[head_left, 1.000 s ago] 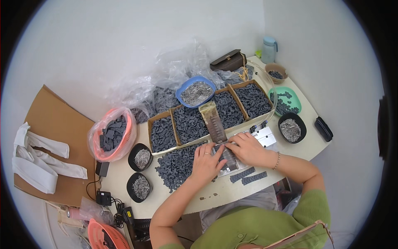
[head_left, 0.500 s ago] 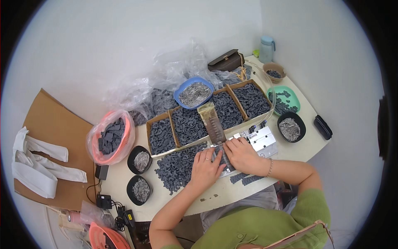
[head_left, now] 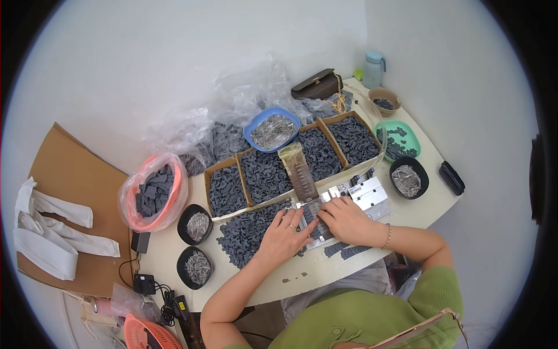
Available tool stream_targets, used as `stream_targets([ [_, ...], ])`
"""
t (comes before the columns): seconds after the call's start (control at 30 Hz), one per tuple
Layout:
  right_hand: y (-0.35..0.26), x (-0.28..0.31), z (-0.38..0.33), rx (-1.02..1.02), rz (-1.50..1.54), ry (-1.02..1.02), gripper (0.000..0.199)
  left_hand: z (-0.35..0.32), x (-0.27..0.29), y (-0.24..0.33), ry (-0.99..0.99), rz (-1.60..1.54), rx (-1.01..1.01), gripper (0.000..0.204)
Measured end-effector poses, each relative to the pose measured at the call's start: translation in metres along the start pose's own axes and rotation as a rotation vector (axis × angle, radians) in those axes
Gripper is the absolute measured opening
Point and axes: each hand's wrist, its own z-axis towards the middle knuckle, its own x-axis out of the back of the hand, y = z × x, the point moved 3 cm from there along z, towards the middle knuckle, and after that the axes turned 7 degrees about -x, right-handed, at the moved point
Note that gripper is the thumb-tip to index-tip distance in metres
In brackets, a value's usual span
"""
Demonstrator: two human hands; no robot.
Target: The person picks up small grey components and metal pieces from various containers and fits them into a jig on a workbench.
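Note:
A metal fixture [head_left: 318, 238] lies on the table before me, with a clear ribbed plastic chute [head_left: 302, 179] sloping up from its far end. My left hand [head_left: 283, 237] rests at the fixture's left side, over loose dark grey parts [head_left: 239, 237]. Its fingers are spread, and the thumb reaches across onto the fixture. From the right, my right hand [head_left: 347, 222] bends its fingers together over the fixture's edge, close to the left thumb. Whatever lies under those fingertips is hidden.
A divided cardboard box [head_left: 249, 195] of dark parts stands behind. Black bowls of metal pins [head_left: 199, 225] [head_left: 187, 268] [head_left: 406, 181] flank the work, and a blue bowl [head_left: 251, 129] sits on the box. A green tray [head_left: 411, 138] and a black case [head_left: 453, 178] are at right.
My right hand has slid slightly right and nearer to me, uncovering more of the fixture's far end. My left thumb has moved up along the fixture, and the left hand has shifted little.

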Motion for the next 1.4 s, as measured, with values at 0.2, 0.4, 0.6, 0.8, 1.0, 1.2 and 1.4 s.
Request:
stream_targets([
  [0.2,-0.007,0.010,-0.011,0.011,-0.004,-0.012,0.036,-0.003,-0.001,0.001,0.071,-0.115,0.039,0.043],
  [0.4,-0.002,0.011,-0.015,-0.021,0.047,-0.034,0.042,0.001,-0.009,0.007,0.147,-0.239,0.131,0.039],
  [0.6,-0.016,0.015,-0.019,0.060,-0.125,0.002,0.039,0.009,-0.007,0.007,0.111,-0.190,0.133,0.040],
  [0.8,-0.025,0.015,-0.014,0.097,-0.272,-0.036,0.034,0.007,-0.006,0.004,0.131,-0.225,0.180,0.040],
  [1.0,-0.023,0.013,-0.010,0.086,-0.221,-0.052,0.025,0.003,-0.008,0.018,0.134,-0.246,0.132,0.038],
  [1.2,0.017,0.002,0.015,-0.049,0.118,-0.062,0.010,0.004,-0.005,0.018,0.119,-0.254,0.122,0.037],
  [1.4,0.028,-0.010,0.040,0.015,0.203,-0.422,0.009,0.003,-0.002,0.014,0.131,-0.342,0.178,0.038],
])
